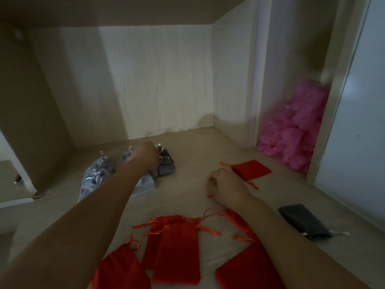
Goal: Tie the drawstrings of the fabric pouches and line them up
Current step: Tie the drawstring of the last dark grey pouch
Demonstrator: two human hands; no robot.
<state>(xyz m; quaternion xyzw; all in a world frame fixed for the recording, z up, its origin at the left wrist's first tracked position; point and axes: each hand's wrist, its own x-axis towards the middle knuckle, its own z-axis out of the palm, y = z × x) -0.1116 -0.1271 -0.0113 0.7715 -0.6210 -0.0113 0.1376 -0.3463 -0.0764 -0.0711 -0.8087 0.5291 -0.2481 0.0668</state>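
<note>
On shelf (187, 147), L hand (145, 155) grip curled at grey pouch (166, 163), hold unclear; R hand (227, 185) fist-curled, contents unclear

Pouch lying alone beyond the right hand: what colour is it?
The pouch is red, seen in the head view.

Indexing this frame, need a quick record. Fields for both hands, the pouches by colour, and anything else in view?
left hand: fingers curled at the grey pouches, grip hidden
right hand: curled over the shelf floor, hold unclear
red pouches: loose group nearest the camera, not in a row
lone red pouch: flat, beyond the right hand
dark pouch: flat, right of the right forearm
pink bags: piled in the right-hand compartment
</note>
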